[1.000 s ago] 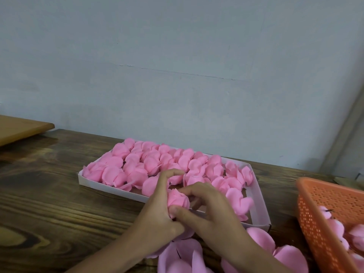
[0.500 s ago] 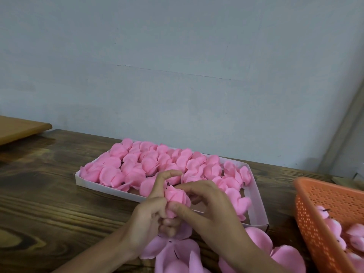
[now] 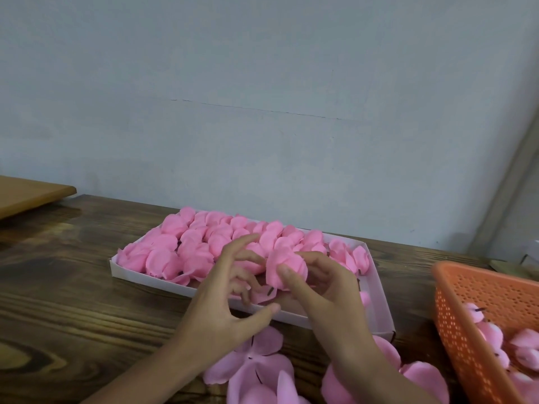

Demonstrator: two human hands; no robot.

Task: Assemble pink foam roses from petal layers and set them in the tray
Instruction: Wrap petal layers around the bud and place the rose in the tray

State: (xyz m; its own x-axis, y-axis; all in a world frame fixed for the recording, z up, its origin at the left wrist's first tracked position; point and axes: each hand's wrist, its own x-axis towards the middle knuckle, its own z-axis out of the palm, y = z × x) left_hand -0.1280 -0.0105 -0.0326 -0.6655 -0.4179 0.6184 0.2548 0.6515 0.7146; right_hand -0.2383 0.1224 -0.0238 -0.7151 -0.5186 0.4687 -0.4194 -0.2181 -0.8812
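**Rose held over the tray's near edge**

The right hand (image 3: pixel 329 290) pinches a pink foam rose (image 3: pixel 287 269), thumb pressed flat on its front and the other fingers curled behind it. The rose is a rounded, closed bloom of soft matte petals wrapped over one another, a lower petal flaring out beneath it with a short dark mark on it. It sits above the near, right-of-middle part of the tray (image 3: pixel 151 279), over the front wall.

The left hand (image 3: pixel 221 304) is just beside it, spread wide and gripping nothing: the index finger points up and away, the thumb reaches out low toward the right hand, and the middle fingers bend loosely near the rose's left side. Whether they touch it cannot be told.

The tray is a shallow white box, packed from its far left across most of its floor with finished roses (image 3: pixel 204 243) of the same pink; its right end shows bare white.

Flat, open petal layers (image 3: pixel 253 365) lie on the dark wooden table (image 3: pixel 73 301) before the tray, beneath the wrists, more of them (image 3: pixel 420 377) to the right. An orange perforated basket (image 3: pixel 466 287) at the right edge holds small pink buds (image 3: pixel 493 336) with dark stubs. A tan board (image 3: pixel 29 193) lies far left, a pale wall (image 3: pixel 262 112) behind.
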